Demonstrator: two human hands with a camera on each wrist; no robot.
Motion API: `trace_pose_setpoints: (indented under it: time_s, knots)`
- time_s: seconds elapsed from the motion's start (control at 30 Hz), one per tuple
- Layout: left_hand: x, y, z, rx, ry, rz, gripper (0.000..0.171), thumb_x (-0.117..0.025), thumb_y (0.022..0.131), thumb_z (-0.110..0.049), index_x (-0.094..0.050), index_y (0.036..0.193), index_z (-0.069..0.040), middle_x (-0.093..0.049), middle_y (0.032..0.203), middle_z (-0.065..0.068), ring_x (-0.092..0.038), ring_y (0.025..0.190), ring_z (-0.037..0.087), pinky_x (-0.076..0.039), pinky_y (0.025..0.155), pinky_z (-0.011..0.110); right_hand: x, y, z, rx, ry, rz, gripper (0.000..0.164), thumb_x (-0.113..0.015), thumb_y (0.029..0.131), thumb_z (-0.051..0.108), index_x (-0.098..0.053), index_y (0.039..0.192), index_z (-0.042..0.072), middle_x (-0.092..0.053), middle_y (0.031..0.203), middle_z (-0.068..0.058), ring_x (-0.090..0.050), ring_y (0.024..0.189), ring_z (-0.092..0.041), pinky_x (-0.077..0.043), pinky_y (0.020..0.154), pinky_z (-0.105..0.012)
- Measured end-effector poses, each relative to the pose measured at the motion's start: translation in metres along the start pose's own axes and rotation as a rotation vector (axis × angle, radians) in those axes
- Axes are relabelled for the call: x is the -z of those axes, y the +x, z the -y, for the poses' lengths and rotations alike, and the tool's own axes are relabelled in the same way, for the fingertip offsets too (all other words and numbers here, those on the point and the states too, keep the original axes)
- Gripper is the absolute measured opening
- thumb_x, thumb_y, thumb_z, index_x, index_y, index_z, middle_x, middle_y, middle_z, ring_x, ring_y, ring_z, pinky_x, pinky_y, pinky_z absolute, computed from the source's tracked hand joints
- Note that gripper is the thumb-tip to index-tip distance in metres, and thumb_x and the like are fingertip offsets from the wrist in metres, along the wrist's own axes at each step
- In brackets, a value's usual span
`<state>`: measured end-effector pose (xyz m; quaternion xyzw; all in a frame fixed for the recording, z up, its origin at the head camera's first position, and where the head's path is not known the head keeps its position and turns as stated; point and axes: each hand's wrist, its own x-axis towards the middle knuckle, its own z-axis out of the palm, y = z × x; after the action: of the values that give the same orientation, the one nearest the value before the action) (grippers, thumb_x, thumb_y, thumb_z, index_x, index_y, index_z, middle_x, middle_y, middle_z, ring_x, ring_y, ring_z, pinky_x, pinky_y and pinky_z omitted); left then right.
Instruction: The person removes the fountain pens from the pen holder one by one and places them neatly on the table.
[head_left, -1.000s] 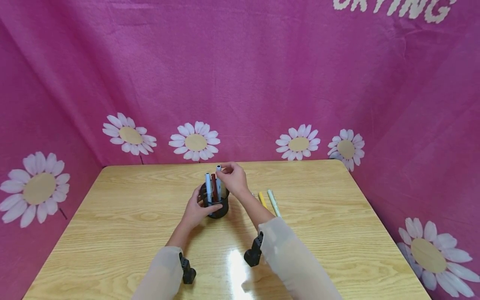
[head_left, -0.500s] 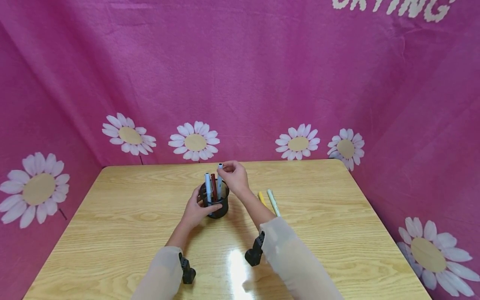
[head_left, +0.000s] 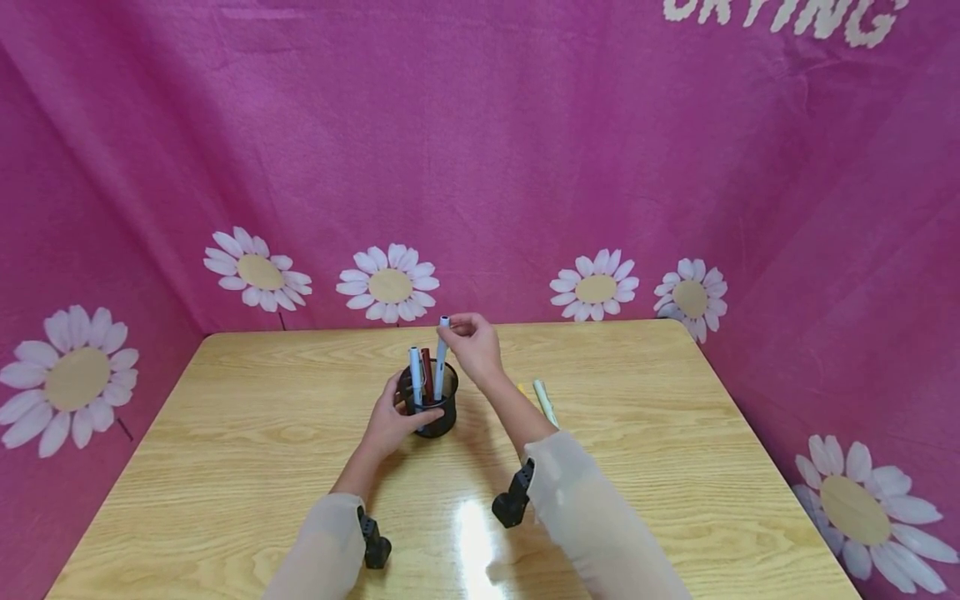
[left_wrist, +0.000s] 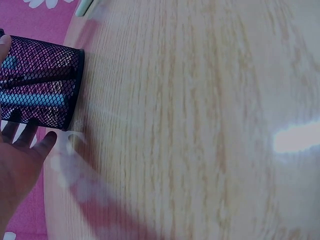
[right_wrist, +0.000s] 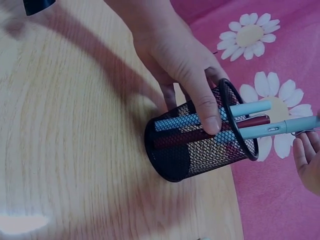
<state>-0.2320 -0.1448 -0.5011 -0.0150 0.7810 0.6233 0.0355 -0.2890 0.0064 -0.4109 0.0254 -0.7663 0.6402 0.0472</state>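
Note:
A black mesh pen cup (head_left: 441,422) stands on the wooden table, with my left hand (head_left: 389,425) gripping its side, thumb across the front. Inside lean a light blue pen (head_left: 416,375) and a dark red pen (head_left: 427,379). Between thumb and fingers, my right hand (head_left: 476,348) pinches the upper end of a second light blue pen (head_left: 440,367), whose lower part is within the cup. In the right wrist view this pen (right_wrist: 270,129) slants through the rim, and the mesh shows the other two reaching deeper. The left wrist view shows the cup's (left_wrist: 40,82) lower mesh and left fingers.
On the table (head_left: 637,467), right of the cup, lie a pale green pen (head_left: 545,401) and a yellow pen (head_left: 521,387), the latter mostly hidden by the right forearm. A magenta cloth (head_left: 480,167) with daisies hangs behind the table.
My right hand has risen slightly and shifted right, drawing the light blue pen higher in the cup. The left hand and the cup stay put. The right forearm now covers more of the yellow pen.

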Motion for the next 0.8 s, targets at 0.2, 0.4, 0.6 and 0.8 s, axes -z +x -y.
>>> trace_pose_setpoints:
  time_s: [0.2, 0.4, 0.6, 0.8]
  knots:
    - [-0.001, 0.005, 0.009, 0.0, 0.006, -0.012, 0.095, -0.081, 0.072, -0.032, -0.024, 0.146, -0.02, -0.035, 0.147, 0.01, -0.035, 0.134, 0.039, -0.036, 0.107, 0.052, 0.004, 0.002, 0.005, 0.011, 0.031, -0.016, 0.024, -0.07, 0.083, 0.016, -0.064, 0.101, 0.0, -0.064, 0.085, -0.008, -0.055, 0.063, -0.005, -0.048, 0.058, -0.017]
    - [0.0, 0.005, 0.008, 0.01, 0.004, -0.008, 0.097, -0.082, 0.069, -0.037, -0.023, 0.146, -0.022, -0.035, 0.148, 0.009, -0.034, 0.135, 0.038, -0.036, 0.108, 0.051, 0.011, 0.004, 0.011, 0.01, 0.038, -0.033, 0.025, -0.069, 0.084, 0.017, -0.066, 0.103, 0.001, -0.065, 0.085, -0.009, -0.056, 0.065, -0.005, -0.05, 0.059, -0.018]
    - [0.0, 0.005, 0.009, 0.008, -0.002, -0.003, 0.099, -0.082, 0.069, -0.038, -0.023, 0.146, -0.022, -0.034, 0.148, 0.009, -0.034, 0.135, 0.038, -0.036, 0.107, 0.051, 0.016, 0.008, 0.014, 0.017, 0.075, -0.057, 0.025, -0.07, 0.082, 0.015, -0.067, 0.102, 0.0, -0.063, 0.078, -0.003, -0.056, 0.065, -0.004, -0.056, 0.066, -0.026]
    - [-0.001, 0.006, 0.012, 0.005, -0.007, -0.006, 0.1, -0.083, 0.068, -0.037, -0.023, 0.146, -0.021, -0.034, 0.148, 0.01, -0.035, 0.135, 0.038, -0.037, 0.106, 0.051, 0.022, 0.01, 0.016, 0.019, 0.102, -0.089, 0.025, -0.071, 0.082, 0.013, -0.068, 0.101, -0.001, -0.059, 0.072, 0.003, -0.055, 0.063, -0.002, -0.057, 0.067, -0.029]
